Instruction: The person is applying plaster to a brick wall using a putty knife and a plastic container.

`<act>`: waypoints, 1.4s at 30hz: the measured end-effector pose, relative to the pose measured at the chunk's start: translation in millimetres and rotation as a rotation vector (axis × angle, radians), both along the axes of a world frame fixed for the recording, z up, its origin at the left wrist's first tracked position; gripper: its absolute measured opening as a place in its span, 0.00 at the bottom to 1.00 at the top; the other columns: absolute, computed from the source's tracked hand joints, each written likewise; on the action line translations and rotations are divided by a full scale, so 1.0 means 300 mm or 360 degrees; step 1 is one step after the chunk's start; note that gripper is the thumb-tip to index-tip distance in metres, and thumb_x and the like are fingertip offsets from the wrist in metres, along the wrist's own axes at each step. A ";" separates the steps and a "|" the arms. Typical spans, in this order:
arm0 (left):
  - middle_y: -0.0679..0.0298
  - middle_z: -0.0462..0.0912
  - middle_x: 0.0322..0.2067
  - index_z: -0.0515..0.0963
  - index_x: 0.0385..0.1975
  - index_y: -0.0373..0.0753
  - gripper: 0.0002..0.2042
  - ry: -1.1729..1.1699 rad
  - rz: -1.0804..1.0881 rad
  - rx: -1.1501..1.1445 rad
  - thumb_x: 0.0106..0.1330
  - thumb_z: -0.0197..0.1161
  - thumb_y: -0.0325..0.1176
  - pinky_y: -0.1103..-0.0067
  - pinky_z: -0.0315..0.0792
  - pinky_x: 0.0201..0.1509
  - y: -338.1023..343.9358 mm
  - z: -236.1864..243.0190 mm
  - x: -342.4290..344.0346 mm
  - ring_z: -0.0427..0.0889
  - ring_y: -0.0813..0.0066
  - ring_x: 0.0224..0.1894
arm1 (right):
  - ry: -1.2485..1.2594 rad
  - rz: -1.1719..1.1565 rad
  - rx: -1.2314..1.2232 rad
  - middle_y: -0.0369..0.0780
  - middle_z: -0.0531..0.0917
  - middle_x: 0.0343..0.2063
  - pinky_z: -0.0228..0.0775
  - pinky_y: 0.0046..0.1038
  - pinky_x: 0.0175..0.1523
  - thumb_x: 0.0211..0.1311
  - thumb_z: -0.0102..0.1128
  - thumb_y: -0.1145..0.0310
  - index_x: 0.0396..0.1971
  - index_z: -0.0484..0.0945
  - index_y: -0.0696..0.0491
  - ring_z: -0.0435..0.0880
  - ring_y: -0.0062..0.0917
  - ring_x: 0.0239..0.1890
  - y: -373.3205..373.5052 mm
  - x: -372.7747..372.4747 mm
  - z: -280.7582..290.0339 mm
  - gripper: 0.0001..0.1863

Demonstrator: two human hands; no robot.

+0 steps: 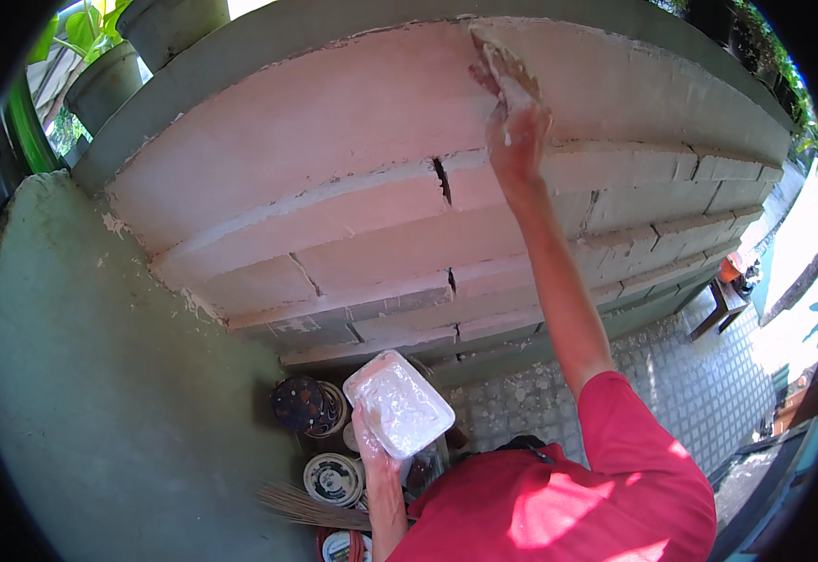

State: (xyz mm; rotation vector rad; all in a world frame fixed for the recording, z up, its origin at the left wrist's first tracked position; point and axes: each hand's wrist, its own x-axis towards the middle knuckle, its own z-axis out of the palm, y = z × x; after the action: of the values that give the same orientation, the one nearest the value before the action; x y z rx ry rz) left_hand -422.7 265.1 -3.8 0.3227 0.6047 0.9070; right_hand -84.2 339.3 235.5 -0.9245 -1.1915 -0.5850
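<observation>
My right hand is raised high against the pale pink plastered block wall, just under its grey top edge. Its fingers are closed around something smeared with white paste, too unclear to name, which reaches up toward that edge. Lower down, my left hand grips a white square plastic container with glossy white paste in it, held from the left side. The wall has stepped ledges, block joints and a few dark gaps.
A greenish side wall stands at the left. Below are stained buckets, a paint can and a twig broom on a tiled floor. Pots and plants top the wall. A small wooden bench stands right.
</observation>
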 end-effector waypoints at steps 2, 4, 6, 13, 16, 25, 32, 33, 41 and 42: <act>0.59 0.73 0.53 0.64 0.58 0.39 0.25 -0.0016 -0.0030 -0.0011 0.67 0.46 0.49 0.67 0.72 0.57 -0.007 0.002 0.003 0.75 0.63 0.53 | -0.0147 -0.1038 -0.0188 0.43 0.78 0.51 0.71 0.31 0.54 0.50 0.44 0.83 0.55 0.74 0.49 0.81 0.33 0.47 0.009 0.045 0.016 0.29; 0.59 0.73 0.53 0.64 0.58 0.39 0.25 0.0028 -0.0032 0.0003 0.67 0.46 0.49 0.68 0.72 0.56 -0.012 0.016 0.024 0.75 0.63 0.53 | -0.0345 -0.1088 -0.0124 0.43 0.77 0.52 0.68 0.33 0.57 0.50 0.44 0.83 0.55 0.74 0.48 0.79 0.34 0.51 0.075 0.024 -0.029 0.29; 0.59 0.72 0.53 0.64 0.58 0.39 0.25 0.0037 -0.0033 0.0011 0.67 0.46 0.49 0.68 0.72 0.56 -0.008 0.012 0.032 0.75 0.63 0.53 | -0.0541 -0.1114 -0.0064 0.42 0.76 0.53 0.66 0.34 0.60 0.50 0.44 0.83 0.55 0.74 0.47 0.77 0.35 0.54 0.126 -0.041 -0.080 0.29; 0.59 0.72 0.54 0.63 0.59 0.39 0.26 0.0001 -0.0044 -0.0011 0.67 0.46 0.50 0.68 0.72 0.57 -0.022 0.023 0.026 0.75 0.62 0.53 | -0.1093 -0.0849 -0.0420 0.38 0.75 0.55 0.61 0.37 0.64 0.47 0.49 0.80 0.53 0.75 0.47 0.72 0.36 0.58 0.010 -0.019 0.012 0.28; 0.59 0.72 0.54 0.63 0.59 0.39 0.26 0.0041 -0.0059 0.0034 0.67 0.46 0.50 0.68 0.72 0.56 -0.023 0.006 0.044 0.75 0.62 0.53 | -0.1095 -0.1083 -0.0282 0.38 0.75 0.54 0.64 0.36 0.63 0.48 0.50 0.79 0.52 0.76 0.46 0.72 0.35 0.58 0.028 0.098 0.091 0.27; 0.59 0.74 0.51 0.64 0.58 0.39 0.27 -0.0008 -0.0061 0.0017 0.66 0.47 0.52 0.68 0.73 0.55 -0.028 0.006 0.039 0.76 0.63 0.51 | -0.1205 -0.0846 -0.0801 0.38 0.76 0.54 0.66 0.35 0.61 0.49 0.49 0.81 0.52 0.76 0.46 0.70 0.35 0.60 -0.064 0.060 -0.038 0.28; 0.59 0.74 0.52 0.63 0.58 0.39 0.27 0.0060 -0.0061 0.0034 0.66 0.48 0.52 0.69 0.73 0.55 -0.051 0.019 0.066 0.76 0.63 0.51 | -0.0924 -0.1277 -0.0802 0.38 0.78 0.51 0.70 0.34 0.57 0.46 0.51 0.81 0.51 0.76 0.46 0.73 0.34 0.57 -0.013 0.110 0.074 0.28; 0.59 0.74 0.51 0.64 0.58 0.39 0.27 0.0038 -0.0059 0.0046 0.66 0.48 0.52 0.69 0.72 0.55 -0.051 0.003 0.071 0.76 0.64 0.51 | -0.1126 -0.1224 -0.0331 0.38 0.77 0.52 0.71 0.34 0.56 0.45 0.52 0.81 0.52 0.75 0.46 0.73 0.34 0.57 0.015 0.149 0.040 0.29; 0.60 0.75 0.51 0.65 0.57 0.38 0.27 0.0012 -0.0083 0.0053 0.66 0.47 0.52 0.71 0.72 0.55 -0.087 -0.020 0.037 0.77 0.65 0.51 | -0.1053 -0.0767 -0.1061 0.43 0.72 0.57 0.57 0.37 0.66 0.46 0.49 0.84 0.54 0.74 0.50 0.69 0.37 0.60 -0.129 0.123 -0.032 0.30; 0.60 0.74 0.51 0.65 0.57 0.38 0.27 0.0031 -0.0073 0.0036 0.66 0.47 0.52 0.71 0.72 0.55 -0.093 -0.026 0.034 0.77 0.65 0.51 | -0.1074 -0.0773 -0.0758 0.43 0.73 0.56 0.57 0.37 0.66 0.47 0.48 0.84 0.54 0.74 0.50 0.69 0.37 0.60 -0.141 0.145 0.044 0.29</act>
State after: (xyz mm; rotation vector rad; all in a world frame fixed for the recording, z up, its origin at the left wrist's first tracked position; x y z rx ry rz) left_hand -412.4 237.3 -11.6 0.3646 0.6033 0.8678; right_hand -40.6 297.1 248.7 -1.5113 -1.7673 -1.0853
